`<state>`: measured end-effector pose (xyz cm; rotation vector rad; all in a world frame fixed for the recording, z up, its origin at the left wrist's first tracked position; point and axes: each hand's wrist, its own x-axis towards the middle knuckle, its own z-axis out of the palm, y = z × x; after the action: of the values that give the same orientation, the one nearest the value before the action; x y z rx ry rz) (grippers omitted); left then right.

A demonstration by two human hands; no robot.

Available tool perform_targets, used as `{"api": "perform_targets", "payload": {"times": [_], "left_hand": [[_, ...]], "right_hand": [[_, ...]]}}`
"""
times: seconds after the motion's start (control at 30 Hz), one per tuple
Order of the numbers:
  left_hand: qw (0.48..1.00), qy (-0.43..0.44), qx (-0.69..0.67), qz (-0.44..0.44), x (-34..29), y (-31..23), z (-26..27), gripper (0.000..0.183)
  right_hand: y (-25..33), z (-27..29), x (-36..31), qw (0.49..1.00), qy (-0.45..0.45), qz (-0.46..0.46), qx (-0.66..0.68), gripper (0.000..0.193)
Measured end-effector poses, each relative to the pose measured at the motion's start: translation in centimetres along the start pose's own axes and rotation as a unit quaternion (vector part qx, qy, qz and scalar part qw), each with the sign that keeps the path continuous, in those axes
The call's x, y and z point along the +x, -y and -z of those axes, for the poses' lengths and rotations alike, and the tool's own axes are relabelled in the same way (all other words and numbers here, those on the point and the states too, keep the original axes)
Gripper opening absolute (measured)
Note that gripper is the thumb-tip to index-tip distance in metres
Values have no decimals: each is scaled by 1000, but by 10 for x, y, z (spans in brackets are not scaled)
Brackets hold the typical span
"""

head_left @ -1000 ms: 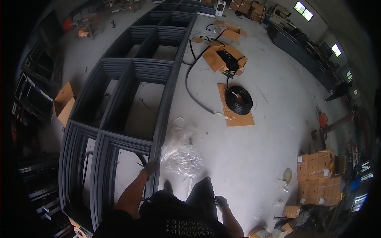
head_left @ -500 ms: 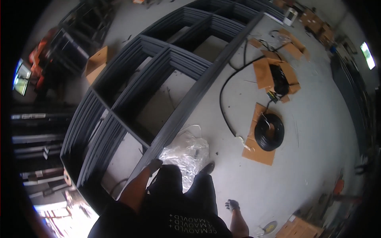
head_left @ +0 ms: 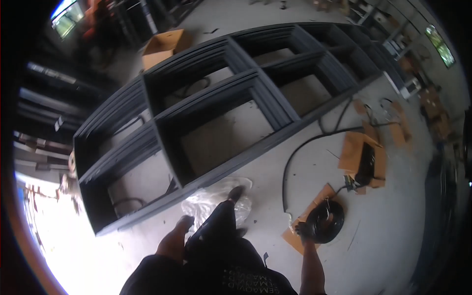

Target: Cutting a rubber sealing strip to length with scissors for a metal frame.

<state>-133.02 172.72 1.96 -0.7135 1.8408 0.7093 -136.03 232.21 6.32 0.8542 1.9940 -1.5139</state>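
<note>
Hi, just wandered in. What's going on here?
A person is on their feet beside a long stack of dark grey frames, with crumpled clear plastic by their feet. The left hand is near the stack's closest edge. The right hand shows in front of a black coil lying on flattened cardboard; contact is unclear. Neither hand visibly holds anything.

Upper-left cardboard box (head_left: 156,51), far-right window (head_left: 439,45)
</note>
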Motion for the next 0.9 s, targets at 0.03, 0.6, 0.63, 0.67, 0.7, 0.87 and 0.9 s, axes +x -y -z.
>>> {"api": "perform_targets", "payload": {"times": [0.03,0.6,0.63,0.67,0.7,0.87,0.9], "left_hand": [[989,51,-93,103,18,-14,8,34],[888,87,144,-428,160,-589,1,13],[896,87,82,-428,141,-598,-28,14],[899,78,7,-431,133,-604,-45,14],[873,249,108,-406,125,-608,-70,15],[516,253,548,-608,-94,-442,-307,23],[597,278,553,-511,-117,-415,-332,27]], "right_hand": [[2,-21,7,980,17,119,-156,23],[-229,-234,-207,697,-458,-334,439,24],[-237,-246,-229,661,-434,-333,514,26],[-242,-251,-241,639,-408,-329,563,25],[-249,-253,-251,689,-365,-363,510,28],[-317,-309,-329,674,-279,-413,545,32],[-319,-307,-339,674,-294,-358,576,27]]}}
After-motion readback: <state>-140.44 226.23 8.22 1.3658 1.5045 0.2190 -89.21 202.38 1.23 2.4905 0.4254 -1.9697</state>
